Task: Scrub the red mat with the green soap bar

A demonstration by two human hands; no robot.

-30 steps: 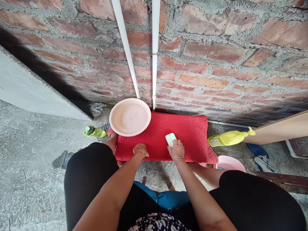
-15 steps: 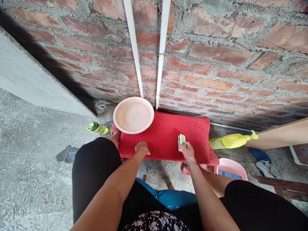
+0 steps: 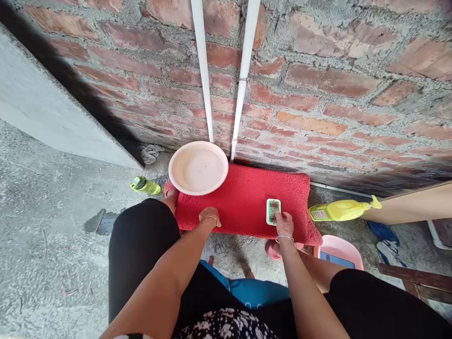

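A red fabric mat (image 3: 247, 188) lies draped over a low surface in front of me. My right hand (image 3: 284, 224) grips a pale green scrub brush (image 3: 269, 212) by its near right edge. The brush is turned bristles up, and reddish bits show among the bristles. My left hand (image 3: 209, 215) presses down on the near left part of the mat, its thumb to the right and its fingers hidden from view. A pale pink basin (image 3: 199, 169), holding what looks like shallow water, stands on the mat's far left corner.
Right of the mat lies a yellow pump bottle (image 3: 341, 210), near a pink tub (image 3: 342, 247) with a blue item inside. A green bottle (image 3: 145, 186) is at the left. White pipes (image 3: 244, 80) run down the brick wall (image 3: 318, 99) behind. Blue-and-white slippers (image 3: 386, 245) lie far right.
My right hand has turned the brush from bristles sideways to bristles up. My left hand stays on the mat. The whole view has shifted slightly.
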